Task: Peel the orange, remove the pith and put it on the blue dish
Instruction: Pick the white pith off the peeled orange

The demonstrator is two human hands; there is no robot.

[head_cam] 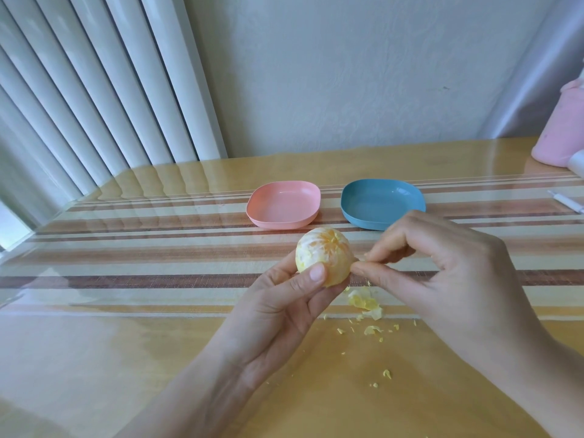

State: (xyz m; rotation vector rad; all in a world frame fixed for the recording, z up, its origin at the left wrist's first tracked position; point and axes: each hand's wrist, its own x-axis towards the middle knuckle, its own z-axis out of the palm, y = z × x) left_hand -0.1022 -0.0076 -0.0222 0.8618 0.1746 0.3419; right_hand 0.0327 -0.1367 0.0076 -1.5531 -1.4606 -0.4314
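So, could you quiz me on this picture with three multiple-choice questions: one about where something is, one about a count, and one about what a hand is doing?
1. Where is the orange? A on a chair; B in the left hand; C in a dish.
2. How many dishes stand on the table? A one; B four; C two.
3. The right hand is: A pinching pith at the orange's side; B flat on the table; C lifting a dish.
Answers: 1 B, its fingers curl round the fruit; 2 C, a pink dish and a blue dish; 3 A, thumb and forefinger meet on a pale strand.
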